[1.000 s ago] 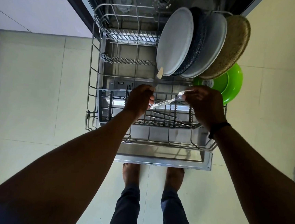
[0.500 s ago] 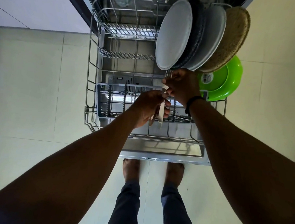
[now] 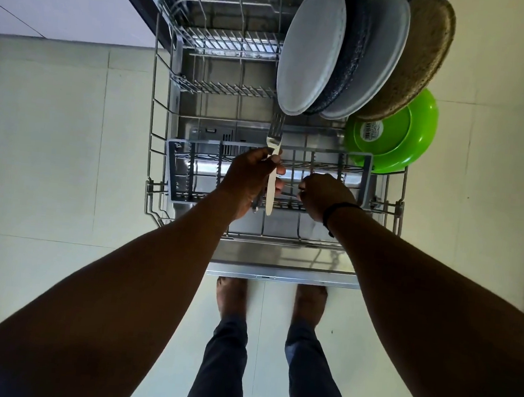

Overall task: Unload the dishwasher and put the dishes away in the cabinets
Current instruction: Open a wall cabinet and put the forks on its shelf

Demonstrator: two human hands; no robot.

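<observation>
Presently held: fork (image 3: 275, 130) and a pale knife (image 3: 270, 196), both gripped in the left hand (image 3: 249, 178), fingers curled round them, above the cutlery basket (image 3: 363, 178). Right hand (image 3: 324, 194) reaches into the basket, fingers curled — on more cutlery, apparently, though unclear. Outstanding: four plates (image 3: 311, 50) upright in the rack (image 3: 158, 100), one green bowl (image 3: 396, 137). Early stage, by my reckoning. Bowl sticker carries a barcode — text unreadable.

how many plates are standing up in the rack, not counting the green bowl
4, side by side at the rack's far right: pale grey plate leftmost, dark speckled plate, second grey plate, brown speckled plate rightmost. They overlap, so another could hide between.
</observation>
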